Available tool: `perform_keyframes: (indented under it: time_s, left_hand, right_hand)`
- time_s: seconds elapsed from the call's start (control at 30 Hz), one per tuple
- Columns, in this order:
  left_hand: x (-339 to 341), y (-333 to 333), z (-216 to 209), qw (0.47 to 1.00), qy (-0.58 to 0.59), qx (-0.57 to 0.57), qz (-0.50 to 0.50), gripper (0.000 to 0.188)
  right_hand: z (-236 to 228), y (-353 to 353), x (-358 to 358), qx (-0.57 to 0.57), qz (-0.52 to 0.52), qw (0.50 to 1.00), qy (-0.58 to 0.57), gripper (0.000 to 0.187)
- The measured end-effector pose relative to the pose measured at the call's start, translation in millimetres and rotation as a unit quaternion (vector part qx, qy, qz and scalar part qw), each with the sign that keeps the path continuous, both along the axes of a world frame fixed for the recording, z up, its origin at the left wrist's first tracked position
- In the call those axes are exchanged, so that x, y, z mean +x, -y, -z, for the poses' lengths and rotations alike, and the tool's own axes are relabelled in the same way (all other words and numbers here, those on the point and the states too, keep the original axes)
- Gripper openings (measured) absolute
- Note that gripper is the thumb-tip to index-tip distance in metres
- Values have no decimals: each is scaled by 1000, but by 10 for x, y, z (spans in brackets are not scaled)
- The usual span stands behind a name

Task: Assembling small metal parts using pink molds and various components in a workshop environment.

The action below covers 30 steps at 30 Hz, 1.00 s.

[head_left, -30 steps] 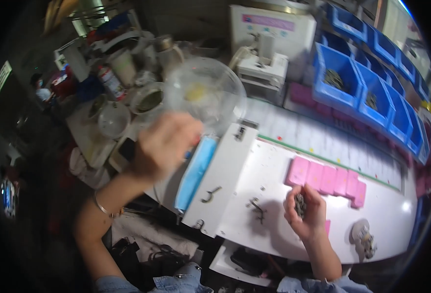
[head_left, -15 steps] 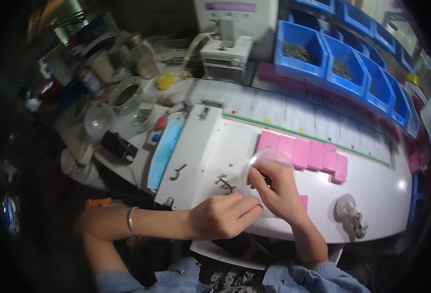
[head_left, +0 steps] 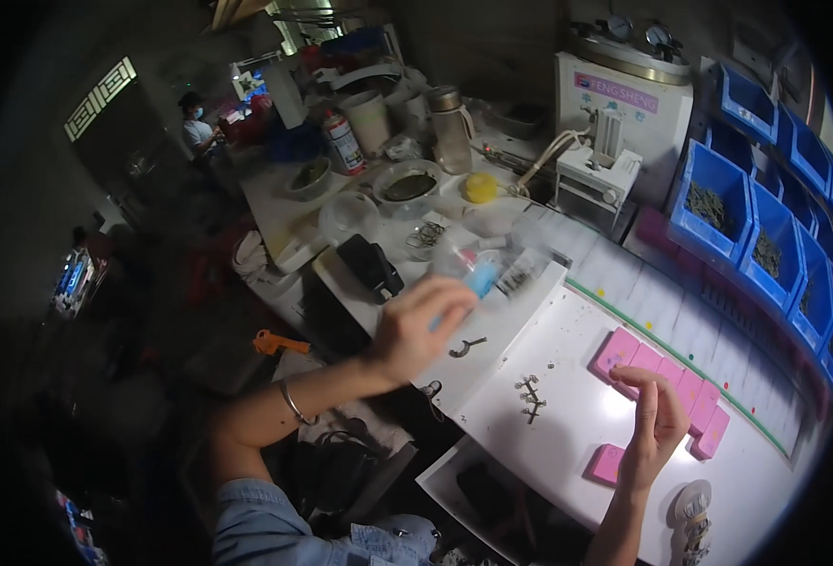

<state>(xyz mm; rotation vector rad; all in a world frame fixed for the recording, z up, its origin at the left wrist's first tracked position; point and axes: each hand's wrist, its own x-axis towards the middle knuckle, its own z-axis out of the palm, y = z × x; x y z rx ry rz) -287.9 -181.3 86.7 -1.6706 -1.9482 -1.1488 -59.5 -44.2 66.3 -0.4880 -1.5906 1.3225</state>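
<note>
My left hand (head_left: pixel 421 330) is raised over the left part of the bench, its fingers closed at the rim of a clear plastic tub (head_left: pixel 520 247). Motion blurs the tub, and small dark things seem to lie in it. My right hand (head_left: pixel 657 424) hovers by the row of pink blocks (head_left: pixel 683 385), fingers bent and pinched together; whatever they hold is too small to make out. Between the hands, a branched metal piece (head_left: pixel 532 399) lies on the white bench top. A dark hooked metal piece (head_left: pixel 468 347) rests on the raised white ledge, below my left hand.
A single pink block (head_left: pixel 607 463) sits left of my right wrist. Blue bins (head_left: pixel 714 203) with small metal parts stand at the far right. Bowls (head_left: pixel 407 181), a bottle (head_left: pixel 451 132) and a black device (head_left: pixel 369 267) crowd the left side. An open drawer (head_left: pixel 464 486) juts out below.
My left hand has carried the clear tub from the bench middle up and left. My right hand has come out of the tub toward the pink blocks. The view has swung left.
</note>
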Motion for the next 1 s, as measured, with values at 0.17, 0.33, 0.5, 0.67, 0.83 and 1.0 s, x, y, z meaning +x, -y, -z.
perform_keyframes:
  time_s: [0.17,0.33,0.5,0.67,0.83,1.0]
  left_hand:
    - [-909,217,69,983,69,59,-158,8]
    - [-1842,451,252,965,125,78,-216,9]
    - [-2197,536,466,965,99,58,-238,7]
    - [-2561,547,465,934,-54,83,-344,10]
    - [-2863,707,389,890,-91,113,-432,5]
    - [-2318,423,334,960,40,113,-255,13]
  right_hand:
    - [59,9,-43,-25,-29,999,38,25]
    - [153,-14,-114,-44,-36,997,44,27]
    - [223,-54,-140,-66,-32,996,41,28]
    - [304,-46,-192,-84,-44,994,56,29]
    - [300,-12,-236,-78,-40,994,71,30]
    - [356,-63,-226,-92,-30,992,86,31]
